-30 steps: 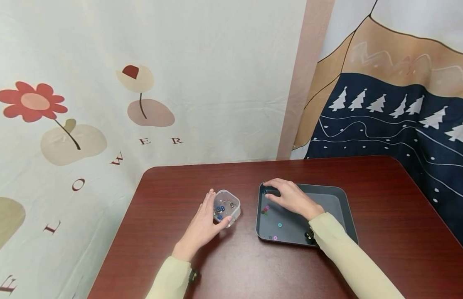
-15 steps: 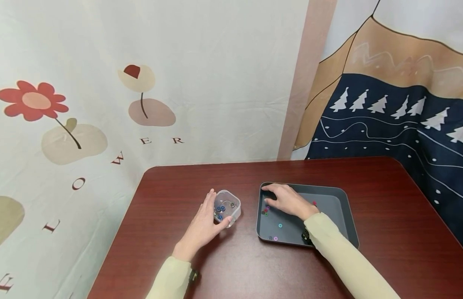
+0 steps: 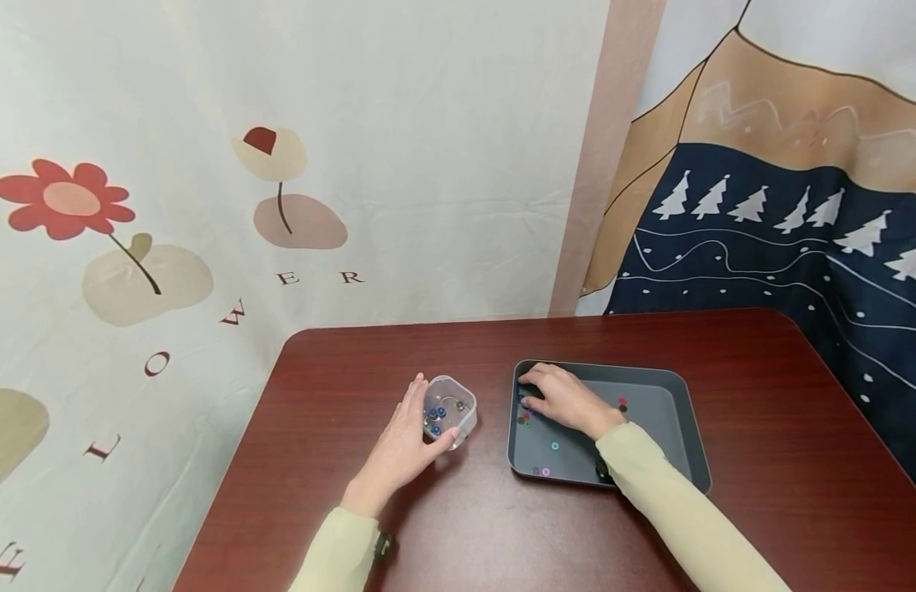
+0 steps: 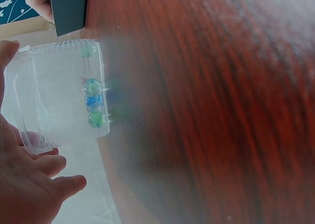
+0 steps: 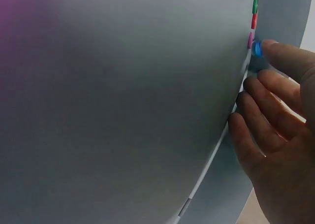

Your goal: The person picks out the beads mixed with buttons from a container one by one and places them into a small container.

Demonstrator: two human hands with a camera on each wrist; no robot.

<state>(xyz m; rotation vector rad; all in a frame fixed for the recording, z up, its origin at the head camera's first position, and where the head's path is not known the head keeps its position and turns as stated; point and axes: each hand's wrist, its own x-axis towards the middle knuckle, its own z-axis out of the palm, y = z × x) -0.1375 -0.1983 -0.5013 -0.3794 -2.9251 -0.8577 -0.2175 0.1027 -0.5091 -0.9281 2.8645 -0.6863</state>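
My left hand [image 3: 394,459] holds a clear plastic box [image 3: 469,418] on the table, fingers along its left side and thumb at the near side. Blue and green marbles [image 4: 93,101] lie on the bottom of the box in the left wrist view. Inside a dark grey tray [image 3: 591,460], my right hand [image 3: 569,399] reaches to the far left corner. By its thumb tip is a blue marble [image 5: 257,49], against the tray wall; I cannot tell whether they touch. The right fingers are spread, slightly bent, with nothing seen between them.
Small flat coloured rings lie in the tray: a teal ring [image 3: 555,446], a pink ring [image 3: 545,472], a green ring [image 3: 528,424] and a red ring [image 3: 622,401] among several. The reddish-brown table [image 3: 458,526] backs onto a printed curtain [image 3: 443,164].
My right hand has shifted slightly toward me along the tray's left wall, and the blue marble now lies nearer too. The red ring by the wrist has come into view. The left hand stays still.
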